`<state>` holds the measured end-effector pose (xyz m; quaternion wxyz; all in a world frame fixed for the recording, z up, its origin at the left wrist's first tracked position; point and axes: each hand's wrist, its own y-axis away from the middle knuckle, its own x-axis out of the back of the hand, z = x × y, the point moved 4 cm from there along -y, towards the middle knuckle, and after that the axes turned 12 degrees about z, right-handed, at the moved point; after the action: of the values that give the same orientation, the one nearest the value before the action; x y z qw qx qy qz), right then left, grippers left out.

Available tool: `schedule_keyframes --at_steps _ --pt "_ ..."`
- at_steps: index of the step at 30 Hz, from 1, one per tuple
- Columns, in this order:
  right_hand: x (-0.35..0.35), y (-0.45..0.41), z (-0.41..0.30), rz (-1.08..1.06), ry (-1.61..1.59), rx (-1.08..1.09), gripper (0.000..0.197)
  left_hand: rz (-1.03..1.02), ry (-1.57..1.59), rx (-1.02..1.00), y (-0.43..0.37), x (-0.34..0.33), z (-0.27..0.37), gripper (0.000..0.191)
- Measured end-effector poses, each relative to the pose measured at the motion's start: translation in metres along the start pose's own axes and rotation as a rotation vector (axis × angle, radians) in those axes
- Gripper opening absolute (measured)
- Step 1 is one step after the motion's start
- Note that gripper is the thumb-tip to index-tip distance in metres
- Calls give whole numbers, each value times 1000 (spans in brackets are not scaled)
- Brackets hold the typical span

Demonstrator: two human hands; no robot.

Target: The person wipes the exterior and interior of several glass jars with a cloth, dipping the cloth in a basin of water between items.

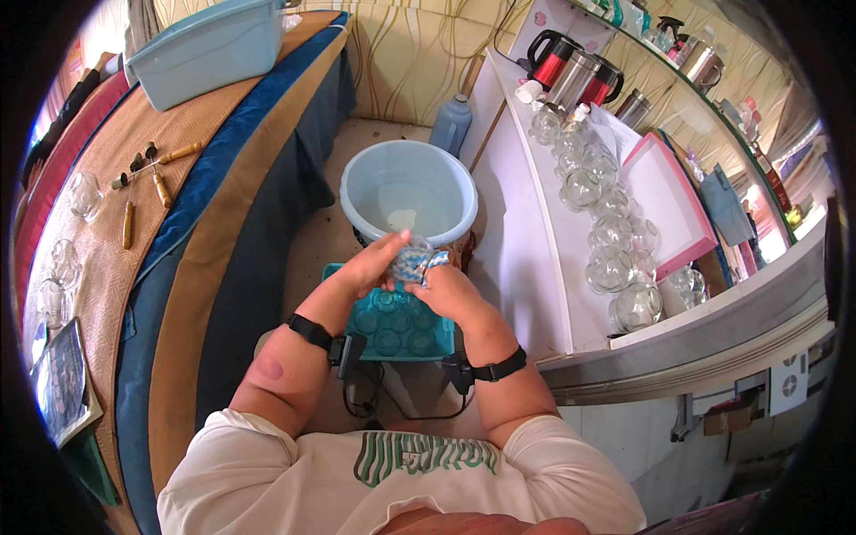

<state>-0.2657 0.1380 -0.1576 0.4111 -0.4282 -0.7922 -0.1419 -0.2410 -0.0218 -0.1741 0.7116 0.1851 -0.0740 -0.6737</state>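
Observation:
Between my two hands is a clear glass cup (405,265) with a blue-and-white patterned cloth (435,259) at its mouth and seemingly inside it. My left hand (374,264) lies against the cup's left side, its fingers stretched out. My right hand (445,289) grips the rim end and the cloth. Just below them, a teal plastic basket (449,346) holds several glass cups (388,341). Beyond my hands stands a light blue basin (354,200) with water and a small whitish thing (401,219) in it.
At left, a covered bed (221,127) bears a blue tub (207,53), wooden-handled tools (160,189) and glass cups (65,264). A blue thermos flask (451,124) stands behind the basin. The white counter (528,167) at right carries many glass cups (608,233), red kettles (554,60) and a pink-edged box (669,200).

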Motion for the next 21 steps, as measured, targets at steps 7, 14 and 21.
schedule_keyframes --at_steps 7,14,21 --pt "7 -6 -18 129 -606 34 34 47 73 -263 4 -2 7 64" --pt "3 -9 4 164 -803 -68 39 -145 135 -399 20 -14 25 73" --pt "13 -1 -26 82 86 -14 30 -76 167 89 3 4 2 69"
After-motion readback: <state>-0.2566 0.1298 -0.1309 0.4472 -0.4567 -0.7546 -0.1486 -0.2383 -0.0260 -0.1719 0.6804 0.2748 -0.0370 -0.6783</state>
